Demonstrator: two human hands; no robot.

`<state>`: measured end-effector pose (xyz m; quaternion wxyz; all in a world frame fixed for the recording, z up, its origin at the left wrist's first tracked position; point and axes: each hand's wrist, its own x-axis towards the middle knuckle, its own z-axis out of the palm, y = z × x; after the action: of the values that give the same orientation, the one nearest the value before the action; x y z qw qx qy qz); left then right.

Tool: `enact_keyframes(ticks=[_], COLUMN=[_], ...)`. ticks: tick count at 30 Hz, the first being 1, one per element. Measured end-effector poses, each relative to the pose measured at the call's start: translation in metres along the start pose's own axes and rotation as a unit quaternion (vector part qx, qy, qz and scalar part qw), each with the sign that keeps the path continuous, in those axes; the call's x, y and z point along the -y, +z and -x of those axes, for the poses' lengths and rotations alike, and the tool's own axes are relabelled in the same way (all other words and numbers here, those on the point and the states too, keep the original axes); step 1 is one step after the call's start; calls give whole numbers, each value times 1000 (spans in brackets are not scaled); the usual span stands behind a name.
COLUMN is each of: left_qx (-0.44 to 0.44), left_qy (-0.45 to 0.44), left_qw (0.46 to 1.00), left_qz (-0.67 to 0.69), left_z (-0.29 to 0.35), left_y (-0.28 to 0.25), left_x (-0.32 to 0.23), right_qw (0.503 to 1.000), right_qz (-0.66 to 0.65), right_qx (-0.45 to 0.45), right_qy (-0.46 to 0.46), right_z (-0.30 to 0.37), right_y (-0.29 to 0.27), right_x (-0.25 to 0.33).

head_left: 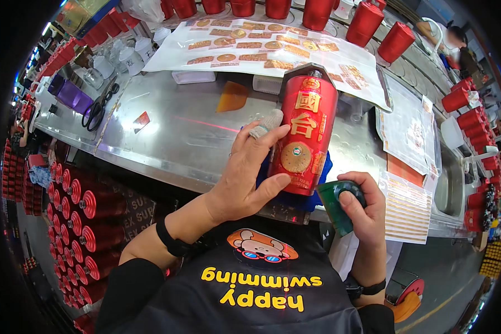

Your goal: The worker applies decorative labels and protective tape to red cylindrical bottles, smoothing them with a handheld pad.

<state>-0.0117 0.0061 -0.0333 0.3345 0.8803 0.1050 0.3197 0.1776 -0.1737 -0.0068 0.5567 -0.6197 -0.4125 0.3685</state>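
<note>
A red bottle (327,106) with gold raised characters and a round gold emblem lies in front of me on a blue cloth (327,170). Its neck points away from me. My left hand (239,178) holds the bottle's left side, thumb low on it and fingers higher up. One of its fingers wears a pale cover (267,123). Pinched between the thumb and fingers of my right hand (368,214) is a green translucent scraper (337,210), just off the bottle's lower right. A dark angular support (286,83) shows behind the bottle.
Across the metal table (167,122) lies a sheet of gold decals (175,58). An amber plastic piece (232,96), black scissors (97,108) and a purple container (69,94) sit leftward. Red bottles (367,22) line the back; more (89,228) are stacked lower left. A sink (451,183) is at right.
</note>
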Motion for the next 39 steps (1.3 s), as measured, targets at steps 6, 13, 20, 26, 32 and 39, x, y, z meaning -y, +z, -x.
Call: enact_keyframes(ticks=[6,13,20,26,32,39], left_qx=[-36,-37,-44,-33,-38,-43], left_qy=[-1,-29,-35,-27,-9,-38], left_qw=[999,999,998,998,996,998], left_qz=[-16,-16,-12,-38,-82,7], left_z=[-11,-12,-11,-13,-16,-7], left_y=[9,12,14,19,25,19], left_x=[-11,-18,-18,-24,-28,-17], right_qw=[1000,999,999,998,997,994], right_qz=[28,30,-29,-49,-71,-97], right_qx=[-9,6,-17,-27,-31,-37], right_qy=[-1,12,2,12,3,11], right_z=[0,5,5,2,2,4], right_y=[8,6,12,19,19,19], right_x=[-3,-4,-6,-12,-13,-16])
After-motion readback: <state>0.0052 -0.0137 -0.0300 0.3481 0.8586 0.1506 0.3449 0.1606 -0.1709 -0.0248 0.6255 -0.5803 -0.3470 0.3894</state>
